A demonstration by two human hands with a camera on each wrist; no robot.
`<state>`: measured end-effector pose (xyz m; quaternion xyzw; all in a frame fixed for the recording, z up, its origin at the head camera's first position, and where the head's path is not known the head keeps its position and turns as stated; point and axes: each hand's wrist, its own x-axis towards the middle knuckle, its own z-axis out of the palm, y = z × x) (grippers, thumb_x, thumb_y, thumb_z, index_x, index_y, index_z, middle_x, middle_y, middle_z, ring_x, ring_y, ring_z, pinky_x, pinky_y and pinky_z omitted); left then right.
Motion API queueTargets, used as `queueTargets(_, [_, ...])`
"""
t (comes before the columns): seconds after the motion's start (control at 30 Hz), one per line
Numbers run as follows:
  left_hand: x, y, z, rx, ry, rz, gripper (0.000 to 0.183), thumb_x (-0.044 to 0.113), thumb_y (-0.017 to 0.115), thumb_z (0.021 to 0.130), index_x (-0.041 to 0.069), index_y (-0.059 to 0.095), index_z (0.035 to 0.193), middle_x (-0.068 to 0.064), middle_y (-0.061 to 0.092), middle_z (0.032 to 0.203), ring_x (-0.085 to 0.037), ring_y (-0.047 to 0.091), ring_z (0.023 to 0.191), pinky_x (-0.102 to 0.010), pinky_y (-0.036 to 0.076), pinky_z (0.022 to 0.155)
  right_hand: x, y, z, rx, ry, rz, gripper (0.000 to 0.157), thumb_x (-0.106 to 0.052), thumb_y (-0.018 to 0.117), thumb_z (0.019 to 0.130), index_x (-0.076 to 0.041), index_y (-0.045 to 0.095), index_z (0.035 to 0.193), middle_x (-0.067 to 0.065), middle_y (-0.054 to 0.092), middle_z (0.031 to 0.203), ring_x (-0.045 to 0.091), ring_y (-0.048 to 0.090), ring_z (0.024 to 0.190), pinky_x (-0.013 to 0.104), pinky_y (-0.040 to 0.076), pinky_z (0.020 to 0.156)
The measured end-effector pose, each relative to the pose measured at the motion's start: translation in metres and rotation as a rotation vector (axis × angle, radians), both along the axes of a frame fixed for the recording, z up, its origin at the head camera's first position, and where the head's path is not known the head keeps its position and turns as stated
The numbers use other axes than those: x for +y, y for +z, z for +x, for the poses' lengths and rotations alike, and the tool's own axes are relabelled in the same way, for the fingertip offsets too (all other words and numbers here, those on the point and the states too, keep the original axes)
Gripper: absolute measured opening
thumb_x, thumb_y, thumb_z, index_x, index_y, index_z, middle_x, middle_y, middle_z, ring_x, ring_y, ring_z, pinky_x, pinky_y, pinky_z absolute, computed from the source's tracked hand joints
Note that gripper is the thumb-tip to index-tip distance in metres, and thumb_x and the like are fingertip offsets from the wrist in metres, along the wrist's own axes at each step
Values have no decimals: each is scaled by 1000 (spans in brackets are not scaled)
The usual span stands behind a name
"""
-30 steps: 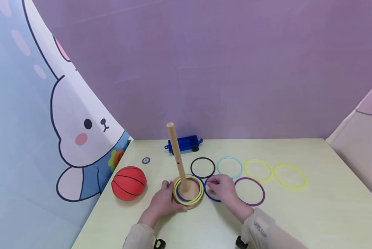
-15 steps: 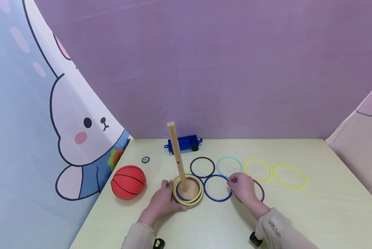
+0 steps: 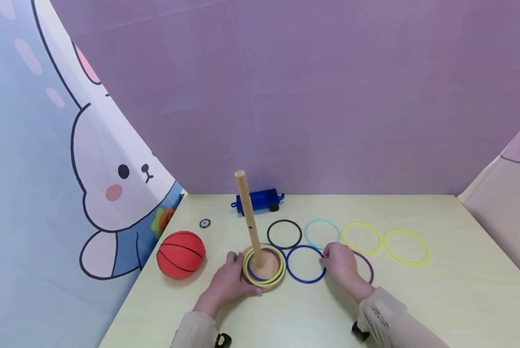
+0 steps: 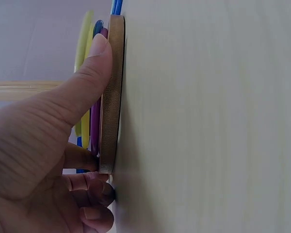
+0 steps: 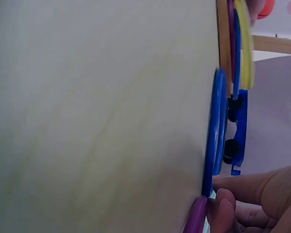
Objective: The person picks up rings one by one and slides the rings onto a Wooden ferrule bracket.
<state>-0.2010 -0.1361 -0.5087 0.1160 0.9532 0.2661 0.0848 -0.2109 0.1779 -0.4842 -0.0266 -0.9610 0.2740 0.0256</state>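
A wooden ring-toss stand (image 3: 248,217) has a tall peg on a round base (image 4: 114,92). Yellow, purple and blue rings lie stacked around the peg's foot. My left hand (image 3: 229,281) grips the base's left edge, thumb on the near side, fingers curled beyond. To the stand's right, a blue ring (image 3: 291,274) lies flat on the table. My right hand (image 3: 342,263) pinches its right edge, where it meets a purple ring (image 3: 371,273). The hand covers part of the purple ring. In the right wrist view, thumb and fingertips (image 5: 224,206) meet by the blue ring's end.
Behind lie a black ring (image 3: 268,239), a light blue ring (image 3: 322,220) and two yellow rings (image 3: 361,224). A blue toy wagon (image 3: 264,199) stands at the back. On the left are a red ball (image 3: 180,255) and a small round disc (image 3: 205,223).
My right hand has moved right, from the blue ring's left part to its right edge, and stayed there over the last half second. My left hand keeps its grip on the base.
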Motion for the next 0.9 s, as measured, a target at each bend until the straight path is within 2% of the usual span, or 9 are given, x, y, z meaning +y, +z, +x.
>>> queueTargets(0.2, [1, 1, 0, -6, 3, 1, 124, 68, 82, 57, 1, 34, 150, -13, 40, 125, -27, 53, 107, -47, 48, 95, -1, 1, -3, -23, -4, 58, 9, -2, 75, 76, -5, 67, 73, 4, 61, 68, 19, 57, 63, 34, 50, 58])
queueTargets(0.5, [1, 1, 0, -4, -2, -2, 123, 68, 82, 58, 1, 35, 149, -14, 40, 126, -27, 53, 107, -47, 48, 95, -3, 1, -3, -52, -1, 63, 13, 0, 70, 72, -9, 66, 65, 1, 60, 64, 19, 55, 61, 32, 46, 53])
queueTargets(0.67, [1, 1, 0, -6, 4, 5, 123, 68, 82, 57, 1, 36, 149, -13, 41, 125, -26, 53, 106, -47, 48, 95, 0, 5, 1, -64, 10, 11, 10, -2, 72, 73, -10, 69, 67, 0, 61, 65, 17, 54, 61, 31, 46, 55])
queueTargets(0.9, [0, 0, 1, 2, -3, 4, 123, 68, 82, 57, 1, 35, 149, -12, 41, 123, -26, 53, 104, -47, 48, 94, 8, 11, 9, 8, 41, -111, 9, -4, 75, 77, -10, 72, 72, -2, 65, 69, 14, 57, 66, 34, 50, 65])
